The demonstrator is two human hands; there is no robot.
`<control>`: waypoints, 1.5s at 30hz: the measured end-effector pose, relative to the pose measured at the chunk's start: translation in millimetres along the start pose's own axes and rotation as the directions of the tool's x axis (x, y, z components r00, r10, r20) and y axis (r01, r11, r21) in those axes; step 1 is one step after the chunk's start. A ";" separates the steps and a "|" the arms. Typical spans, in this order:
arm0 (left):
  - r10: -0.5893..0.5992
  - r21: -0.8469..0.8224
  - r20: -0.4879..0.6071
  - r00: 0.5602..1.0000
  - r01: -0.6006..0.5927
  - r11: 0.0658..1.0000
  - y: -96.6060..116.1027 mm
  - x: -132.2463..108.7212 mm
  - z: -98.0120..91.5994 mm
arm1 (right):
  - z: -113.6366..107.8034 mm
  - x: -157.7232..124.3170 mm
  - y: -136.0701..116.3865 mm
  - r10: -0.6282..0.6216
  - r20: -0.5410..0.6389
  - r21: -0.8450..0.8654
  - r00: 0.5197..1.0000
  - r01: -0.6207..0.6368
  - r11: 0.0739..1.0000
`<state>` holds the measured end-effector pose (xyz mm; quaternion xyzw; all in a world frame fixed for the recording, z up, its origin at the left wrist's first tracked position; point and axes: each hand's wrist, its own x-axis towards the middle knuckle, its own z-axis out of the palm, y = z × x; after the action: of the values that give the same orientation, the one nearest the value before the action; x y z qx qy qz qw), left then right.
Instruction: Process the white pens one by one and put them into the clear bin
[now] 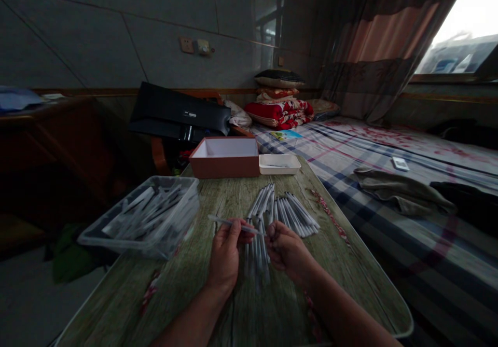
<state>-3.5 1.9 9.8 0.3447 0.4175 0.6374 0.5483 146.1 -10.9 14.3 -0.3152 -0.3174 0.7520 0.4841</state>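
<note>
My left hand (227, 251) is closed on a slim, pale translucent pen (221, 220), held slanting between thumb and fingers above the table. At the pen's right end, my right hand (286, 248) is closed in a pinch. What its fingertips grip there is hidden. Under and behind both hands lie several similar pens with dark ends: a fanned bundle (293, 214) to the right and another group (260, 202) beside it. More pens, blurred and partly covered by my hands, lie below the held one.
A clear plastic bin (182, 233) full of pens and pale pieces stands left. A red-brown open box (225, 168) and a small white tray (280, 169) holding a thin item sit at the wooden-patterned table's (272, 321) far edge. A bed (365, 155) adjoins right.
</note>
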 end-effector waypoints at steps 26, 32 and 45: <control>-0.421 -0.389 0.193 0.886 0.463 0.796 1.6 6.7 -3.0 | -17.1 -9.1 -4.9 0.263 0.311 -0.350 0.913 -0.148 0.925; -0.408 -0.219 0.316 0.856 0.485 0.847 -4.9 -5.0 4.8 | -9.5 1.0 6.9 0.149 0.141 -0.566 0.979 -0.044 0.823; -0.629 -0.352 0.419 0.655 0.756 0.552 -13.3 -0.5 6.3 | 11.4 -6.7 10.2 -0.669 0.256 -0.880 0.698 0.455 0.138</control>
<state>7.7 3.0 0.3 0.0720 0.2692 0.4037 0.8714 134.0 -22.5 14.3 -0.4520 -0.7125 0.1781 0.5064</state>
